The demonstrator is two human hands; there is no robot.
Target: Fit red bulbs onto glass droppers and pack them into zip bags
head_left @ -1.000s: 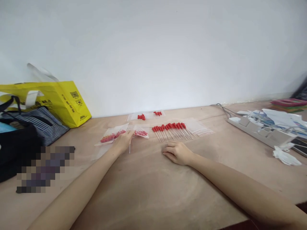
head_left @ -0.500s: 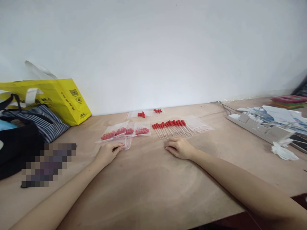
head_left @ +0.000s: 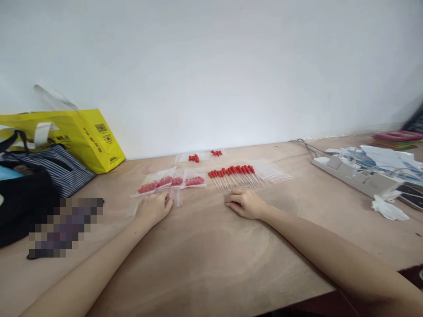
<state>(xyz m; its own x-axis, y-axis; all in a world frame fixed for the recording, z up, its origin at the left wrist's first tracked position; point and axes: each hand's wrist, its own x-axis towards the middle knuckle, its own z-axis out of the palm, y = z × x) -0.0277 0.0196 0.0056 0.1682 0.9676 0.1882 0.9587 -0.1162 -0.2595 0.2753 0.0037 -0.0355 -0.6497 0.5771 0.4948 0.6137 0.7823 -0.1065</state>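
My left hand lies palm down at the near edge of a clear zip bag, its fingertips on or over the plastic and partly hidden. Just beyond it, overlapping clear bags hold several red-tipped sticks. One more bag of them lies to their right. My right hand rests on the table with fingers loosely bent, a gap between thumb and fingers, nothing in it. Right behind that hand, a row of loose red-tipped sticks lies side by side, next to flat clear bags.
More red-tipped sticks lie on plastic by the wall. On the left are a yellow bag, a striped cloth bag and a blurred dark object. A power strip, papers and a crumpled white tissue lie right.
My left hand has turned palm down and its thumb and finger no longer pinch the zip bag's corner. The right hand stays in place.
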